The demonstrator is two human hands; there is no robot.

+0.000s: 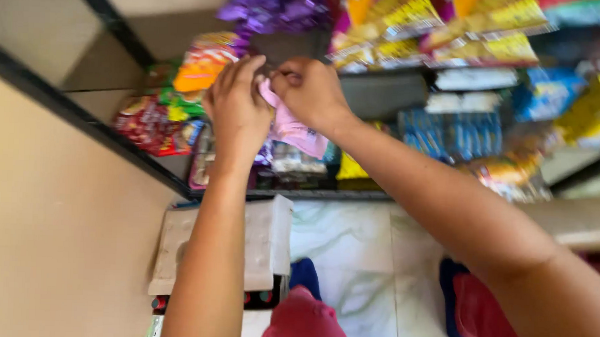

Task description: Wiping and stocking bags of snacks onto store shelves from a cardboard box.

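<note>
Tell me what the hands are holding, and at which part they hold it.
Both the left hand and the right hand pinch a pink packet at its top edge; the rest hangs down below them.

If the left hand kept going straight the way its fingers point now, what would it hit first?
Likely the purple wrapped packets hanging above: the left hand points up at them while gripping the pink packet with the right hand. The picture is blurred, so depth is uncertain.

Purple wrappers [272, 8] hang at twelve o'clock, yellow snack packets [438, 27] at one, red packets [148, 127] at nine, a cardboard box [224, 245] at six.
</note>
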